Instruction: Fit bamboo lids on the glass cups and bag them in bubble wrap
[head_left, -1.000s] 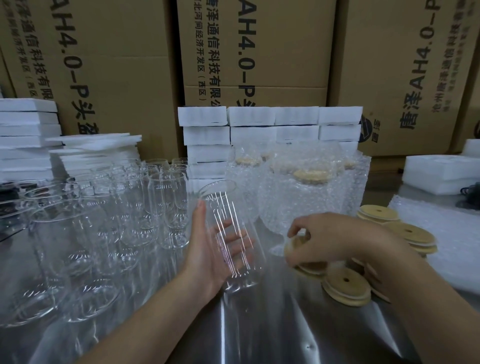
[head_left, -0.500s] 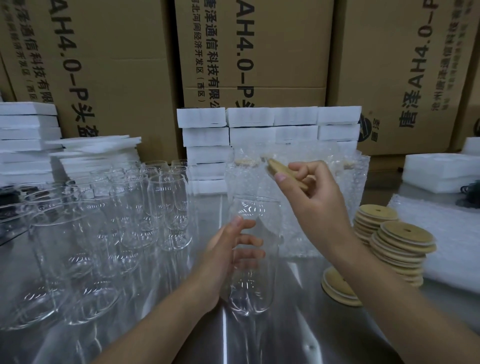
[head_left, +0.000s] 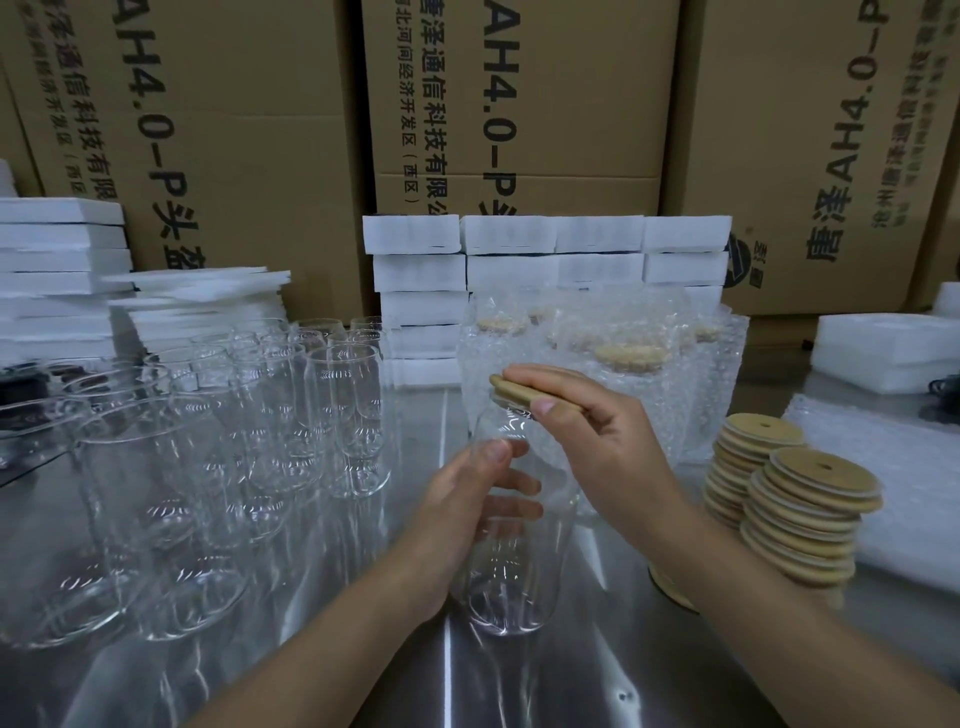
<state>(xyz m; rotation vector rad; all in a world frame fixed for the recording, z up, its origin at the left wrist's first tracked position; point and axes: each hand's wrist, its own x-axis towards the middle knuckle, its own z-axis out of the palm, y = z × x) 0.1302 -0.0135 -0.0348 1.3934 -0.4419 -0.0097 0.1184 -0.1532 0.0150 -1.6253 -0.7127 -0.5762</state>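
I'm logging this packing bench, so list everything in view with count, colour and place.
Held glass cup: one, clear, centre.
Bamboo lid: one, tan, tilted on that cup's mouth.
Empty glass cups: many, clear, left.
Lid stacks: two, tan, right.
Wrapped cups: several, clear bubble wrap, behind centre.
Foam blocks: many, white, back and sides.
Cardboard boxes: several, brown, rear.
Table: one, shiny metal.
Left hand: grips the held cup.
Right hand: pinches the lid.
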